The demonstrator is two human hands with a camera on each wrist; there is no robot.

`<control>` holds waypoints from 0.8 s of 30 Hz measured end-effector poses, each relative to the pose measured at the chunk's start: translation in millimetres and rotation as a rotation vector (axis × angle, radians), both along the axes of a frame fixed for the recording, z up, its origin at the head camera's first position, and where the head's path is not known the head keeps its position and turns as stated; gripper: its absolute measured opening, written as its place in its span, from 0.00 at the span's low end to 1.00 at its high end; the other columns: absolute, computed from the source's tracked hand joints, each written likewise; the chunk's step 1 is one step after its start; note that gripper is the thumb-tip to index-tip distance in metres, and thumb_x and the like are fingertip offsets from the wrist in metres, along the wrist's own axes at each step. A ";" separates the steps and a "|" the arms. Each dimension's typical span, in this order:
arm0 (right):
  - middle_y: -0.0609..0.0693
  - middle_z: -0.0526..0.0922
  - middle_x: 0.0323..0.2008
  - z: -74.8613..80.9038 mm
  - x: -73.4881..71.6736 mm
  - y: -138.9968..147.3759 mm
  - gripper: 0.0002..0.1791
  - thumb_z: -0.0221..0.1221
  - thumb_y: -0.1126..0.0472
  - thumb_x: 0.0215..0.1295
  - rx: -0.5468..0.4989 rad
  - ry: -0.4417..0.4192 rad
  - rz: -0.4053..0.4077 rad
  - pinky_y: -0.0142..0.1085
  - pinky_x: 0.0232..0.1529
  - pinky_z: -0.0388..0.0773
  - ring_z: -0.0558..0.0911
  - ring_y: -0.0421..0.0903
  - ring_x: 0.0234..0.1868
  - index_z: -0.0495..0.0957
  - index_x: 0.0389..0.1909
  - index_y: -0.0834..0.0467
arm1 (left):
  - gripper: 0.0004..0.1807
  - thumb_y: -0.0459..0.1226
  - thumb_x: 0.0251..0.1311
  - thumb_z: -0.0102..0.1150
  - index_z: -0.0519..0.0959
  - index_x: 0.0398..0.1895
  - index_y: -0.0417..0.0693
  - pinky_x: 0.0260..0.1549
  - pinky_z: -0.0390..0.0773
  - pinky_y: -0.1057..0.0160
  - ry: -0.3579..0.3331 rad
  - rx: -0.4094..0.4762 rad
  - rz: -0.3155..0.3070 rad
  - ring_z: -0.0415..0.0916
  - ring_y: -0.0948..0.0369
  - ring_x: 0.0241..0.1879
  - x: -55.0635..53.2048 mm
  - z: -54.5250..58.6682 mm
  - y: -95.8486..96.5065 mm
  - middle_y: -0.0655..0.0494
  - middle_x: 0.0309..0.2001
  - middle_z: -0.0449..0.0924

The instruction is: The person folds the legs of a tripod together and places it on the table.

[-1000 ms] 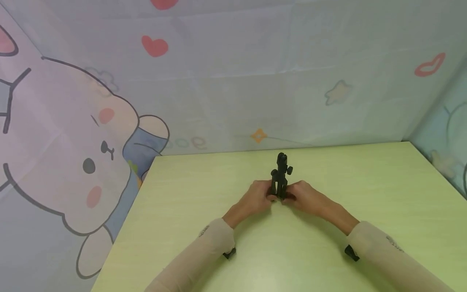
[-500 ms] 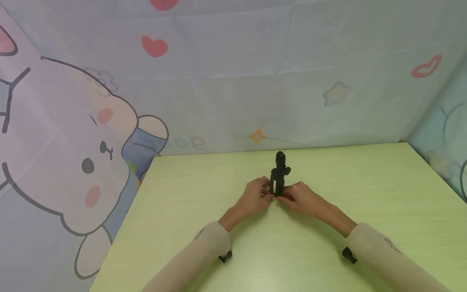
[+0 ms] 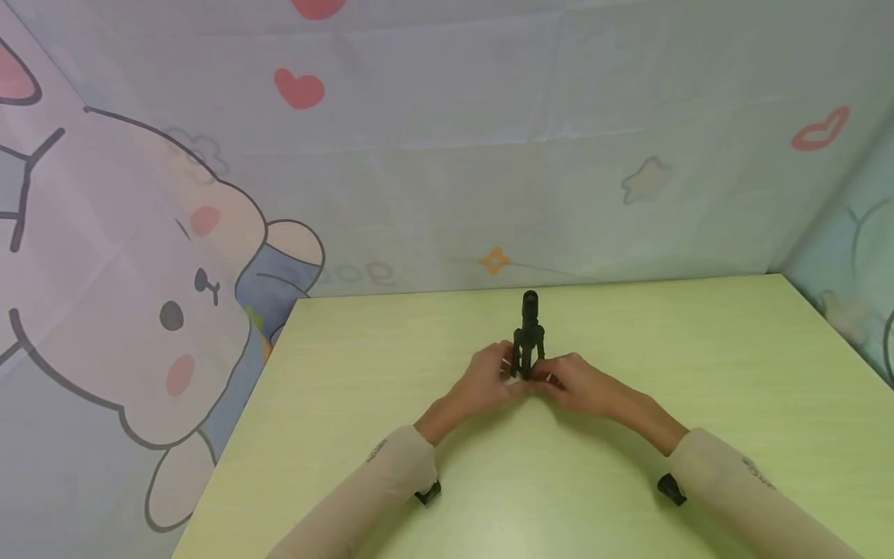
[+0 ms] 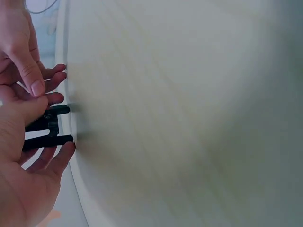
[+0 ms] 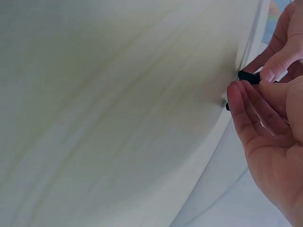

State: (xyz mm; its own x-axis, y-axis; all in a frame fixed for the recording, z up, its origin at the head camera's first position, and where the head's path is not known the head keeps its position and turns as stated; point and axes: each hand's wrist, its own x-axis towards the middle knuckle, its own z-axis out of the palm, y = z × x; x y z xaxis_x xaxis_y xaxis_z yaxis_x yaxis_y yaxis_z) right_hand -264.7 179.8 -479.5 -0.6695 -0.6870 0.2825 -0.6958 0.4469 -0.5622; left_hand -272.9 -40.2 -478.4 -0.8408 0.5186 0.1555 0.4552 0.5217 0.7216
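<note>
A small black tripod [image 3: 529,330] stands upright with spread legs near the middle of the far part of the table. My left hand [image 3: 482,380] holds it low on the left, its thumb on the near leg and its fingers by the left leg [image 4: 49,142]. From the right side, my right hand [image 3: 580,382] grips low on the tripod, with thumb and fingertips close to the left thumb. In the right wrist view, bent right fingers [image 5: 251,109] partly hide the black feet [image 5: 248,77]. Both thumbs nearly meet at the near foot.
The pale yellow-green table [image 3: 349,349] extends around the tripod. Behind it hangs a printed cloth backdrop [image 3: 433,178] with a cartoon animal [image 3: 133,310] at left. Black wrist devices [image 3: 672,489] sit under both light sleeves [image 3: 726,473].
The tripod has turned about its upright axis and shifted slightly left; its side knob no longer sticks out to the right. Both hands have regripped lower, with their thumbs drawn together at the near leg.
</note>
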 end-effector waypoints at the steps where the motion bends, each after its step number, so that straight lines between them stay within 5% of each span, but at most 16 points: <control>1: 0.47 0.87 0.32 0.8 0.6 1.2 0.04 0.63 0.70 0.71 0.002 -0.003 -0.004 0.35 0.35 0.83 0.83 0.39 0.32 0.85 0.38 0.59 | 0.20 0.39 0.63 0.74 0.78 0.52 0.39 0.47 0.82 0.66 0.012 -0.007 0.000 0.84 0.53 0.45 -0.3 -0.1 0.7 0.48 0.45 0.81; 10: 0.44 0.83 0.22 7.9 4.9 9.0 0.10 0.69 0.69 0.66 0.012 -0.016 -0.203 0.32 0.25 0.74 0.75 0.35 0.23 0.78 0.28 0.57 | 0.19 0.29 0.63 0.69 0.78 0.56 0.33 0.48 0.82 0.68 0.015 -0.046 -0.033 0.84 0.53 0.49 -1.4 5.0 4.1 0.43 0.47 0.86; 17: 0.52 0.89 0.32 6.1 2.0 8.2 0.04 0.68 0.74 0.64 -0.017 0.046 -0.131 0.38 0.35 0.84 0.85 0.40 0.32 0.84 0.36 0.64 | 0.20 0.24 0.65 0.65 0.77 0.60 0.31 0.52 0.80 0.69 -0.013 -0.013 -0.081 0.84 0.50 0.55 -4.0 1.6 4.4 0.38 0.55 0.84; 24: 0.49 0.88 0.29 2.9 -0.6 3.9 0.05 0.68 0.74 0.63 -0.026 0.033 -0.111 0.36 0.34 0.82 0.80 0.36 0.30 0.85 0.34 0.62 | 0.11 0.26 0.63 0.65 0.82 0.47 0.33 0.46 0.84 0.61 0.130 -0.106 0.044 0.84 0.52 0.46 3.1 0.2 8.5 0.41 0.45 0.85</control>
